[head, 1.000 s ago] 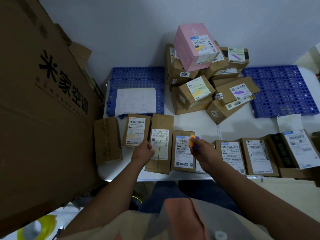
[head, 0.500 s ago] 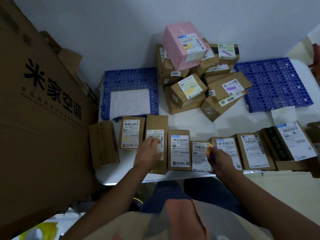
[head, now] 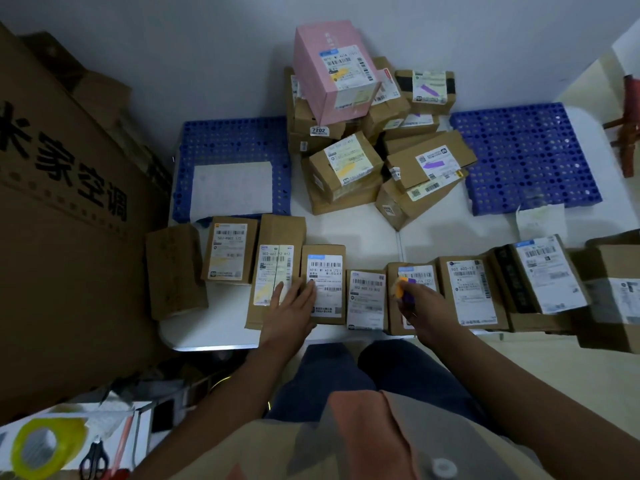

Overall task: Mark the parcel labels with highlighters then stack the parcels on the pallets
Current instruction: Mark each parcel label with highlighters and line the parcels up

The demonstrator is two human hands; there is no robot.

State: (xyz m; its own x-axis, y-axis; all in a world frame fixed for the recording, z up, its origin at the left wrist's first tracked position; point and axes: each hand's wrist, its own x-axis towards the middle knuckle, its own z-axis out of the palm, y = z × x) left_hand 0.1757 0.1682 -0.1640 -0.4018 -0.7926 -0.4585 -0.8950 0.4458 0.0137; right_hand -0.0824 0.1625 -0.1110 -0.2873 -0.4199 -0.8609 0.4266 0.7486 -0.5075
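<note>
Our right hand [head: 420,303] grips two highlighters [head: 403,289], orange and purple, over the fifth parcel [head: 412,296] of the front row, so we could mark with the wrong colour. Our left hand [head: 291,306] lies flat, fingers [head: 304,292] straight, across the third parcel [head: 277,271] and fourth parcel [head: 323,282]. We count about nine parcels in that row on the counter [head: 363,233], a marked heap [head: 374,140] beyond our fingers, and two blue pallets [head: 526,157].

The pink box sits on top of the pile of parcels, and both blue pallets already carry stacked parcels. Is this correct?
Not quite. The pink box does top the pile, but the head view shows no parcels on the left blue pallet or the right blue pallet; the left one carries only a white sheet.
</note>
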